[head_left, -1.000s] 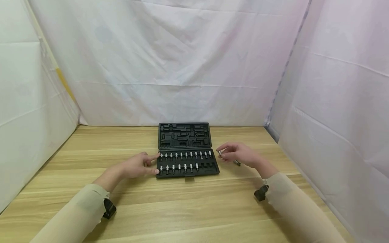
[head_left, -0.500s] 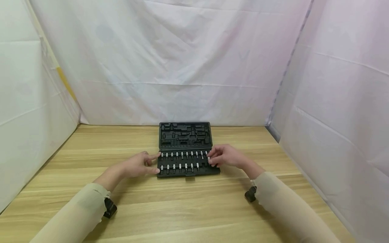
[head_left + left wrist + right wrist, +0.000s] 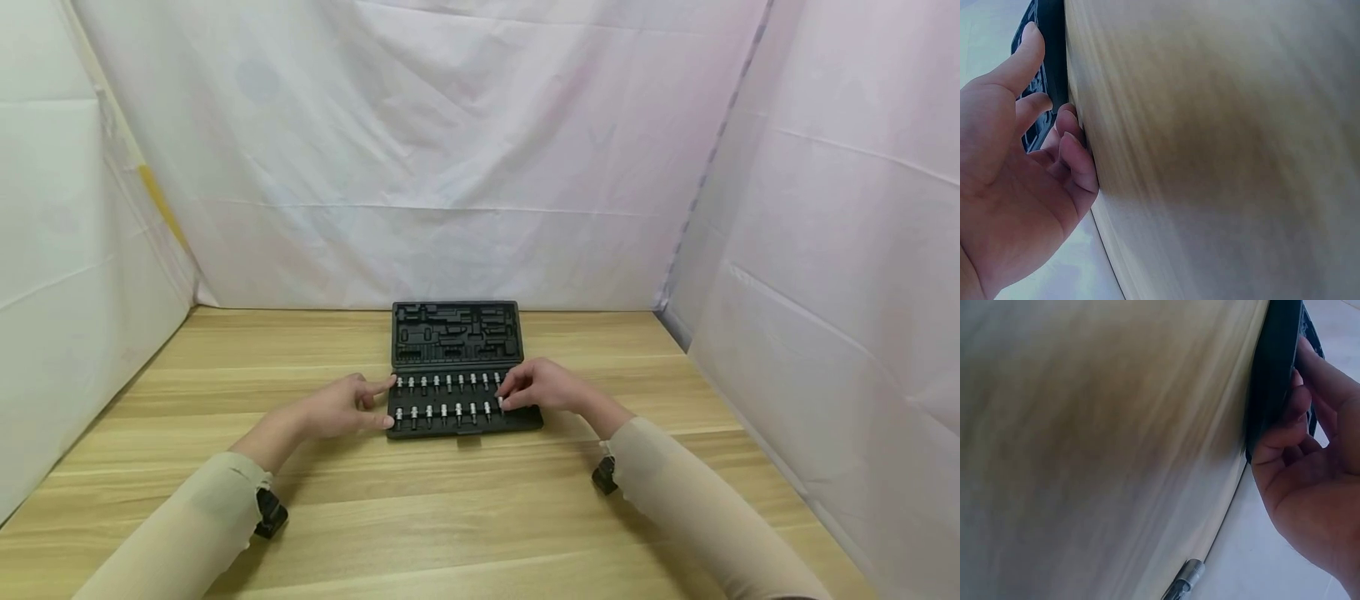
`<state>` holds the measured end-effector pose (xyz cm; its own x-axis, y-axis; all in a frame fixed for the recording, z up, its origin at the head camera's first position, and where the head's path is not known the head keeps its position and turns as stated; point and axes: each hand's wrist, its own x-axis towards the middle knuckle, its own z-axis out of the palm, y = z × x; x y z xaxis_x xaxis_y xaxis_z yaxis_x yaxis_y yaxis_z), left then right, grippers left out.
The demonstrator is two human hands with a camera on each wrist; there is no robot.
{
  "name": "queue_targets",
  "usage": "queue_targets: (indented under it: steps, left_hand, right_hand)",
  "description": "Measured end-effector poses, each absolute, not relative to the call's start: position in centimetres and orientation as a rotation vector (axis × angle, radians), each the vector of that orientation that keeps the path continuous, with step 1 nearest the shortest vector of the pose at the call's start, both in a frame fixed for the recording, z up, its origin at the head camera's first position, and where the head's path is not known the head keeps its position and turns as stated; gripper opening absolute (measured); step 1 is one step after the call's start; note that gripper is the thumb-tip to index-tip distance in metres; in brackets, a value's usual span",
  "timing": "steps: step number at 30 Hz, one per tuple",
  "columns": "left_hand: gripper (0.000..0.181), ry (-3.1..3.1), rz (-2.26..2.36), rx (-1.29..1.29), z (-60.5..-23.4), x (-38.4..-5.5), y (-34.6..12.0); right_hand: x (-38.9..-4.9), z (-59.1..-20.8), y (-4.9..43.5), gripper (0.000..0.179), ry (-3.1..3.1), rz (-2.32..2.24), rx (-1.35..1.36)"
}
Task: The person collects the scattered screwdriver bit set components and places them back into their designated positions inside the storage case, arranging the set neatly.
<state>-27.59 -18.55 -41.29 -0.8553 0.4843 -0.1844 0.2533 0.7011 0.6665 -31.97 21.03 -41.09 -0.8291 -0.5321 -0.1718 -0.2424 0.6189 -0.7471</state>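
Observation:
A black socket case (image 3: 442, 430) lies open on the table, with two rows of silver bit sockets in its tray. My left hand (image 3: 333, 408) touches the tray's left edge with thumb and forefinger spread apart; in the left wrist view its other fingers are bent beside the case. Over the front row's right part, my right hand (image 3: 551, 387) pinches a bit socket (image 3: 502, 403) between thumb and fingers. That socket is close to the last one seated in the row. In the right wrist view the hand (image 3: 1319, 481) reaches over the case wall, which hides the pinched socket.
Another bit socket (image 3: 1190, 573) lies loose on the table to the right of the case. The lid (image 3: 456, 333), with moulded recesses, stands open behind the tray. White cloth (image 3: 420, 167) hangs behind and at both sides of the wooden table (image 3: 420, 517).
My right hand has moved left from beside the case to over the front row, carrying the bit socket. The left hand has stayed at the tray's left edge.

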Motion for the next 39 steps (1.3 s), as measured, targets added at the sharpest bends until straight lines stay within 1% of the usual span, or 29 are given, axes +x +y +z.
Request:
queue_targets:
  steps: [8,16,28,39]
  left_hand:
    - [0.088,2.561,0.935,0.569,-41.2,-27.6,-18.5]
    - [0.088,2.559,0.932,0.566,-41.5,-27.7,-18.6]
    - [0.086,2.555,0.935,0.559,-41.2,-27.6,-18.7]
    - [0.087,2.564,0.920,0.567,-41.4,-27.7,-18.6]
  right_hand:
    - [-32.2,-41.3,21.1,0.014,2.463,-1.022,-0.661]
    - [-32.1,-41.2,20.8,0.024,2.503,-0.982,-0.596]
    - [-32.2,-41.0,19.9,0.024,2.547,-0.861,-0.553]
    - [-32.2,-40.9,20.5,0.025,2.525,-0.879,-0.579]
